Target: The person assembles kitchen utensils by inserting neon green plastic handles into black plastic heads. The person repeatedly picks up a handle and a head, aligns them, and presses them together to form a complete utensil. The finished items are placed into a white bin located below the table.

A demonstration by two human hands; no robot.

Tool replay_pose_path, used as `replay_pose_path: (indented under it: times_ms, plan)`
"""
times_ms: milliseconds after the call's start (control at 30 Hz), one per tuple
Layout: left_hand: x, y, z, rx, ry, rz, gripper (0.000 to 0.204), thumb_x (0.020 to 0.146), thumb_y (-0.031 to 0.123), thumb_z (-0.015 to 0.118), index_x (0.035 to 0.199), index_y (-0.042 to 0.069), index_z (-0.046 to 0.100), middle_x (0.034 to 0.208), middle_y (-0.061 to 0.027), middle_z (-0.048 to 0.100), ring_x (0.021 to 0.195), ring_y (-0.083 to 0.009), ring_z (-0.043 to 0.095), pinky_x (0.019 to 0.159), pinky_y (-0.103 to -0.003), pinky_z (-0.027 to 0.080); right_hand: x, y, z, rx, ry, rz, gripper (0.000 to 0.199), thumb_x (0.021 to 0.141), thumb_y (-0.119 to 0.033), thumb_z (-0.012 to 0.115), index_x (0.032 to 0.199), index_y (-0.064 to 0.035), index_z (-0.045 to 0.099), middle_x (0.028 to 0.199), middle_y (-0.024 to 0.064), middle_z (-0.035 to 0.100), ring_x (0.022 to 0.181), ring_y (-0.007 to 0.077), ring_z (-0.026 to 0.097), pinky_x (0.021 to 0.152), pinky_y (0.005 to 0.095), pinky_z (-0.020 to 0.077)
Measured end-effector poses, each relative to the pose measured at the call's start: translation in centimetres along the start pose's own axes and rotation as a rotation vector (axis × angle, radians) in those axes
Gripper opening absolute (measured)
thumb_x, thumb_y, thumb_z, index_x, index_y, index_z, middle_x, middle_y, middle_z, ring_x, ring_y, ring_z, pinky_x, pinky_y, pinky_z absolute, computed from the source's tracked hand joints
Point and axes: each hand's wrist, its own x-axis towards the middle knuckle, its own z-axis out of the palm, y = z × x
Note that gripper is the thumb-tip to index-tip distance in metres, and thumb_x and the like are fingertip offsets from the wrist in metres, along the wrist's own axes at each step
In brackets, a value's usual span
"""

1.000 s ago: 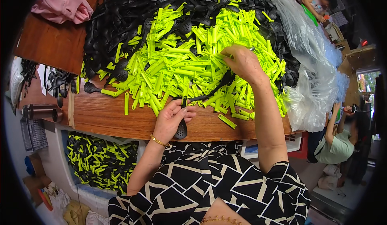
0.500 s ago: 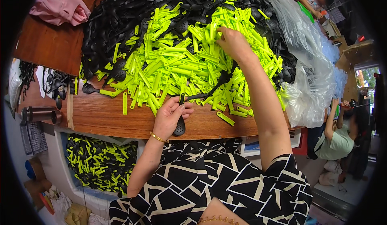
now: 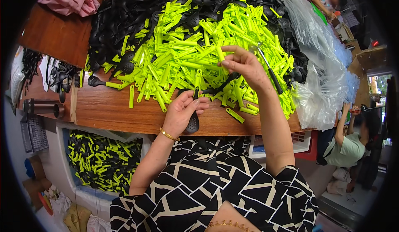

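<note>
The left hand (image 3: 183, 111) grips a black spoon (image 3: 193, 122) at the near edge of the wooden table (image 3: 108, 109), its long axis running away from the person. The right hand (image 3: 243, 63), beyond it over the pile, pinches a green handle (image 3: 219, 54).

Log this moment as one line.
left hand: holds black spoon | right hand: pinches green handle | green handle pile | wooden table
</note>
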Motion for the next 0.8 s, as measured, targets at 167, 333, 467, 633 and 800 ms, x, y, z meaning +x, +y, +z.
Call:
replay_pose_path:
  times_ms: [167,333,467,633,800]
  plan:
    - [-0.4,0.4,0.8,-0.008,0.005,0.057,0.033,0.106,0.012,0.054,0.137,0.001,0.052,0.124,-0.0142,0.069,0.109,-0.0212,0.07,0.091,-0.031,0.056,-2.2,1.3,3.8,0.117,-0.084,-0.006,0.055,0.09,-0.007,0.075,0.14,-0.0068,0.054,0.106,0.0022,0.062,0.092,0.0104,0.065,0.081,0.0272,0.0534]
    - [-1.3,0.9,1.2,0.016,0.038,0.129,0.032,0.106,0.011,0.052,0.136,0.0,0.05,0.12,-0.0132,0.069,0.107,-0.0194,0.07,0.089,-0.029,0.056,-3.0,3.1,4.7,-0.112,-0.125,-0.118,0.037,0.093,-0.005,0.071,0.13,-0.0051,0.067,0.108,0.0003,0.063,0.099,0.0104,0.062,0.091,0.0249,0.0492]
    - [-2.0,1.2,1.4,0.117,0.051,0.149,0.033,0.106,0.01,0.052,0.137,-0.001,0.05,0.117,-0.0122,0.07,0.106,-0.0186,0.07,0.089,-0.029,0.056,-3.8,0.8,4.8,-0.645,-0.13,-0.404,0.033,0.09,-0.006,0.072,0.122,-0.0122,0.074,0.098,0.0039,0.068,0.092,0.0166,0.066,0.082,0.0288,0.0522]
    - [-2.1,0.4,1.4,0.263,0.027,0.166,0.032,0.106,0.007,0.05,0.138,0.0,0.051,0.119,-0.0097,0.069,0.105,-0.0153,0.069,0.09,-0.028,0.055,-4.1,-2.3,5.3,-0.928,-0.208,-0.537,0.019,0.081,-0.007,0.074,0.099,-0.0065,0.075,0.09,0.0099,0.067,0.085,0.0292,0.068,0.075,0.0389,0.0553]
    - [-2.5,-0.2,1.3,0.516,0.082,0.212,0.029,0.104,0.004,0.051,0.132,-0.003,0.055,0.112,-0.0085,0.071,0.1,-0.0126,0.07,0.086,-0.025,0.056,-3.7,-1.7,5.8,-1.014,-0.317,-0.553,0.019,0.082,-0.008,0.073,0.101,-0.0069,0.076,0.091,0.0114,0.067,0.085,0.0316,0.068,0.075,0.04,0.0558]
